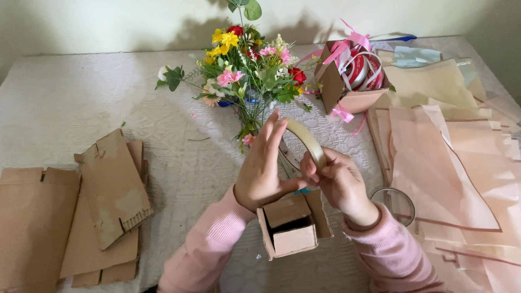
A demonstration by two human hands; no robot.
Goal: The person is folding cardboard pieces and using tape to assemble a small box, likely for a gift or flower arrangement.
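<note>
I am looking down at my own two hands, both in pink knitted sleeves, raised together over a white textured table cover [179, 163]. Between them I hold a roll of clear tape [307, 142], turned on edge so its band faces me. My right hand [339, 182] grips the roll from its near side, thumb and fingers closed on the rim, which keeps it steady. My left hand [263, 165] is half open, fingers straight and pointing away from me, the fingertips resting against the far part of the roll as if feeling along the band; it is not clenched.

Directly below my wrists, close to my body, sits a small brown cardboard box [290, 225] with its top flaps partly folded in and a dark gap showing. It lies right under the tape, within easy reach of both hands.

Beyond my fingertips stands a bunch of artificial flowers [247, 68], yellow, pink and red with green leaves. Farther off, beyond my right hand, an open cardboard box holds pink and red ribbon spools [358, 70]. To the right of my right hand sheets of peach-coloured wrapping paper [450, 163] overlap in a loose stack, and a second clear tape ring [396, 203] lies just beside that wrist. Well off to the left of my left hand, flattened cardboard pieces [108, 190] lie piled.
</note>
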